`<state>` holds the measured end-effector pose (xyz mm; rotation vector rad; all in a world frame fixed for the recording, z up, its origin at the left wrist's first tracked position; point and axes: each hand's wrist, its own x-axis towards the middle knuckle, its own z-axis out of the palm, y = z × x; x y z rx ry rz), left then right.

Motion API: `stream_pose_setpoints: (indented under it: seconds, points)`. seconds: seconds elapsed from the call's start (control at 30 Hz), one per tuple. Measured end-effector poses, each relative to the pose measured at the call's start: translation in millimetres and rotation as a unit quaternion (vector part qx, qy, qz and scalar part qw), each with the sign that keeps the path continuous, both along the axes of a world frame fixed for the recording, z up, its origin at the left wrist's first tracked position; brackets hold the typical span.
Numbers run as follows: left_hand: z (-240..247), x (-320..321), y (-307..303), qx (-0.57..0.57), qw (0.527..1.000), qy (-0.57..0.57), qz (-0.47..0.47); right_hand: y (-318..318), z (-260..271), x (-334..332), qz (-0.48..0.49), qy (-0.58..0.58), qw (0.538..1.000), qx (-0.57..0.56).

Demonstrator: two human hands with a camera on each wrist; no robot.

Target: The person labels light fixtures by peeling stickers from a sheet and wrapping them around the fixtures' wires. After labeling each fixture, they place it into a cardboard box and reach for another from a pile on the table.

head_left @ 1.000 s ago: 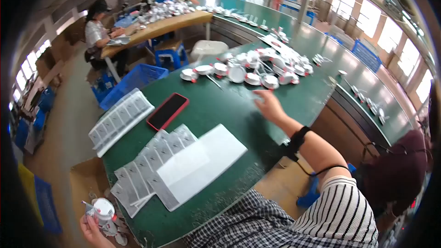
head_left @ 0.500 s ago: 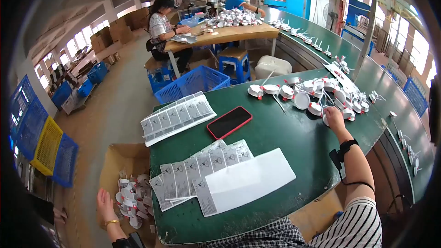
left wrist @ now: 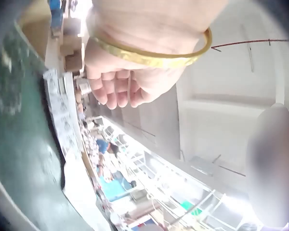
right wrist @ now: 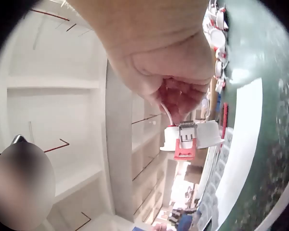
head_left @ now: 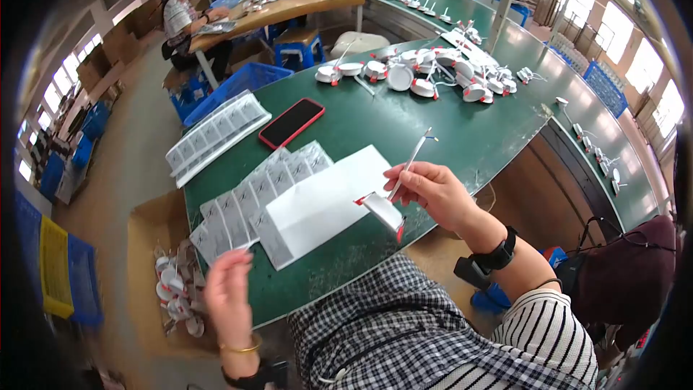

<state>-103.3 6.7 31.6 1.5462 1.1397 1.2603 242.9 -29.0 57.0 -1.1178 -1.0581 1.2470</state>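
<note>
My right hand (head_left: 440,191) pinches the white cable of a round recessed downlight (head_left: 382,209) with red spring clips. The light hangs tilted over the near edge of the label sheet with the blank white part (head_left: 325,198). In the right wrist view a clip's coil and red tab show on the downlight (right wrist: 202,136), just below my fingers. My left hand (head_left: 229,292), with loosely bent fingers, is beside the near left corner of the overlapping printed label sheets (head_left: 242,198). In the left wrist view nothing shows held in the left hand (left wrist: 130,79).
A pile of downlights (head_left: 426,76) covers the far side of the green table (head_left: 354,119). A red-edged phone (head_left: 292,123) and more label sheets (head_left: 216,137) lie to the left. Below the left edge stands a carton (head_left: 151,220) holding downlights. Another person (head_left: 180,18) sits at a table behind.
My right hand has come back from the pile with a downlight. The left hand let a downlight go at the carton, then rose toward the label sheets.
</note>
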Motion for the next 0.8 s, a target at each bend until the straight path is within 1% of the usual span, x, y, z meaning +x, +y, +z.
stream_pose_setpoints:
  seconds: [0.03, 0.1, 0.13, 0.17, 0.2, 0.23, 0.3, 0.33, 0.37, 0.43, 0.5, 0.57, 0.6, 0.67, 0.8]
  points:
    - [0, 11, -7, 0.016, 0.999, 0.018, -0.041, -3, -3, -11, 0.015, 0.008, 1.000, -0.005]
    - [7, 33, -20, 0.050, 0.994, 0.019, -0.098, -6, -8, -31, 0.038, 0.012, 0.999, -0.024]
    - [5, 39, -23, 0.059, 0.992, 0.025, -0.112, -5, -9, -39, 0.048, 0.016, 0.998, -0.027]
    - [1, 43, -25, 0.069, 0.989, 0.030, -0.126, -4, -10, -46, 0.060, -0.027, 0.998, -0.012]
    - [-2, 46, -26, 0.077, 0.988, 0.036, -0.132, -1, -11, -53, 0.070, -0.070, 0.995, 0.005]
    - [-5, 49, -26, 0.103, 0.985, 0.056, -0.129, 2, -16, -59, 0.077, -0.067, 0.995, 0.003]
    - [-11, 52, -26, 0.162, 0.966, 0.139, -0.145, 13, -33, -72, 0.056, -0.147, 0.987, 0.044]
    - [-18, 55, -26, 0.166, 0.963, 0.151, -0.147, 18, -41, -78, 0.046, -0.147, 0.986, 0.066]
    - [-25, 57, -26, 0.161, 0.959, 0.178, -0.153, 21, -43, -83, 0.054, -0.146, 0.986, 0.063]
    - [-32, 65, -24, 0.222, 0.932, 0.254, -0.135, 26, -44, -90, 0.064, -0.208, 0.976, 0.012]
    - [-42, 70, -21, 0.213, 0.932, 0.262, -0.134, 29, -46, -96, 0.067, -0.212, 0.975, 0.002]
    - [-48, 73, -20, 0.206, 0.930, 0.268, -0.141, 31, -53, -96, 0.014, -0.328, 0.933, 0.146]
    - [-50, 75, -19, 0.198, 0.932, 0.268, -0.143, 30, -52, -96, 0.015, -0.327, 0.934, 0.143]
    - [-53, 76, -21, 0.185, 0.934, 0.268, -0.149, 24, -50, -97, 0.008, -0.366, 0.910, 0.195]
    - [-49, 76, -16, 0.190, 0.927, 0.278, -0.164, 31, -46, -92, 0.035, -0.352, 0.920, 0.167]
